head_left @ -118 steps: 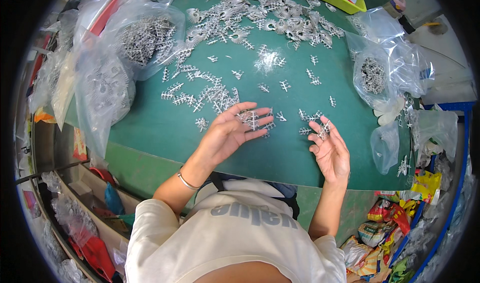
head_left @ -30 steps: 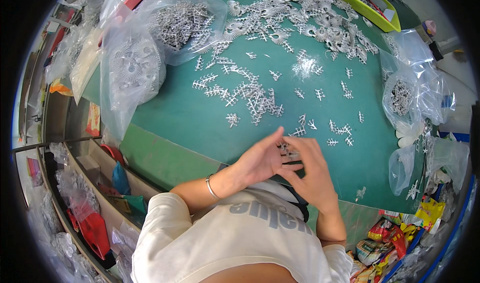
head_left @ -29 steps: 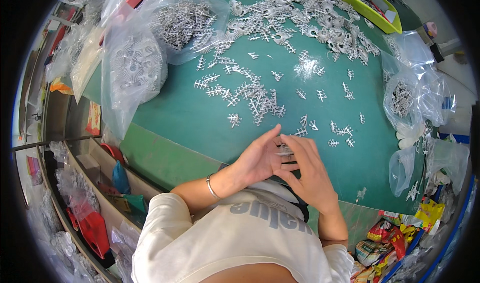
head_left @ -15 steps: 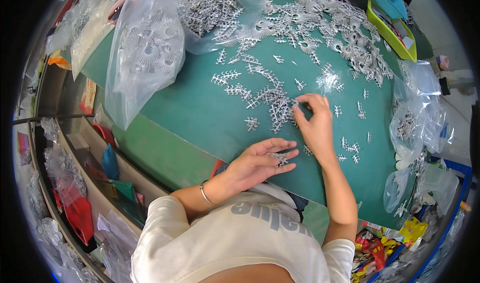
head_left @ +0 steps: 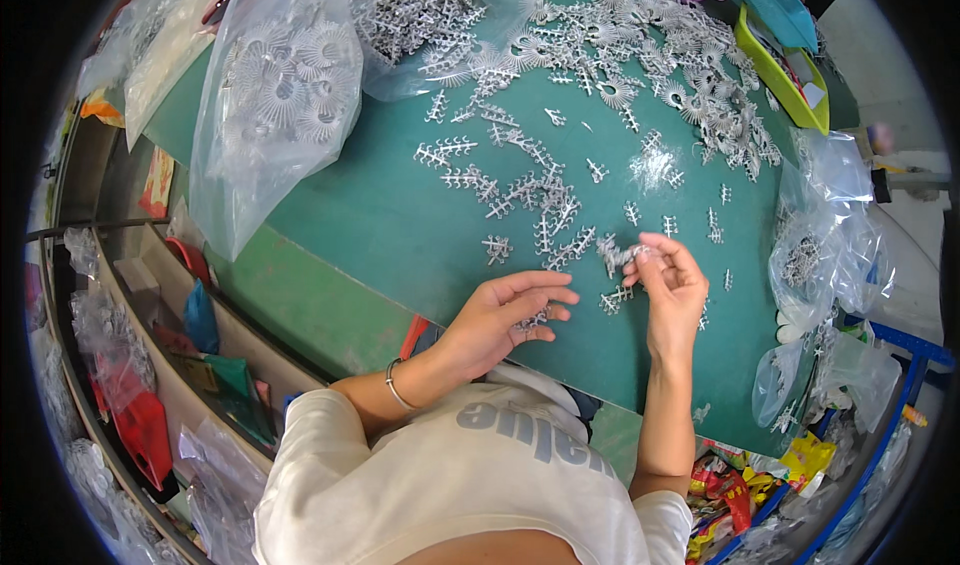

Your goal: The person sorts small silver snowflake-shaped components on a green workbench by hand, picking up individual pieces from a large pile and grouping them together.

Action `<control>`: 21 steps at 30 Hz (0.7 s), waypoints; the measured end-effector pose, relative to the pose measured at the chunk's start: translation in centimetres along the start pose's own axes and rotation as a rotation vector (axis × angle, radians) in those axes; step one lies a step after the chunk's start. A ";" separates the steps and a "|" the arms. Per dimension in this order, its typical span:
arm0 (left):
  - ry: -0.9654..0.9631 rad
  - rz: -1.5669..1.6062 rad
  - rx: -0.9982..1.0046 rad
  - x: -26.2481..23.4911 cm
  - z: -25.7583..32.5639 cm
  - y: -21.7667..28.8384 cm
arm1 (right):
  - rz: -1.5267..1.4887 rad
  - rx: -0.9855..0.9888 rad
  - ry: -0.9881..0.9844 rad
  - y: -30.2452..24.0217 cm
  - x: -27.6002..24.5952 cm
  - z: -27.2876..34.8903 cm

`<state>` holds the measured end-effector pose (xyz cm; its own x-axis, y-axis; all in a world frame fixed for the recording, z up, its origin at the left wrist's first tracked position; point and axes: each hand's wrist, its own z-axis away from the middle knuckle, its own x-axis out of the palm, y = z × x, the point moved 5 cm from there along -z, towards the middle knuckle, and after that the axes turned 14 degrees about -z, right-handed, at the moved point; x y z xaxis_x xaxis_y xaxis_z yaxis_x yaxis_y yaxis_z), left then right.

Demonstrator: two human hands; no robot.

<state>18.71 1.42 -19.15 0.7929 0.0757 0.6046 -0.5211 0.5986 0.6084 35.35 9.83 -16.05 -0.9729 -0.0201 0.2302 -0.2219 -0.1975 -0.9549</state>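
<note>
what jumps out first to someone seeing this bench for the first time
The green table is strewn with small silvery metal parts, thickest in a heap at the far right. The right hand pinches a few parts near the table's middle, while the left hand cups some near the front edge. A clear bag of round finned pieces lies at the far left.

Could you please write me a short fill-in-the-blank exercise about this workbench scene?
1. The table top is ____ in colour.
2. The right hand pinches a small ____ part.
3. The left hand wears a thin ____ at its wrist.
4. The round fan-shaped pieces at the left lie inside a clear plastic ____.

Missing words: green; metal; bracelet; bag
</note>
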 end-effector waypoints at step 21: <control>-0.236 0.033 -0.211 0.4 -0.2 -1.3 | 0.549 -0.231 -0.257 -1.6 2.0 2.4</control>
<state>19.79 0.86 -19.79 0.6687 -0.0742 0.7398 -0.4490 0.7528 0.4814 33.96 7.73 -13.63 -0.9086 -0.2980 -0.2926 0.2672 0.1236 -0.9557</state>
